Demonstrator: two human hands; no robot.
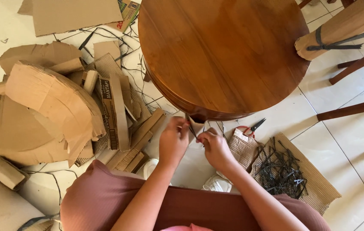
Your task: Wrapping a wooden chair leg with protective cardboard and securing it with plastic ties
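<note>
Mauve-clad knees nearest camera; left hand (172,141) and right hand (214,147) both pinch thin black strap (192,130) below round brown wooden tabletop (222,55); torn brown cardboard pile (58,102) at left.

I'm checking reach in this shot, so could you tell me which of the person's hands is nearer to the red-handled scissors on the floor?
The right hand is nearer: the scissors lie just beyond it to its right, by the table's edge. The left hand sits further off, on the far side of the right hand.
</note>
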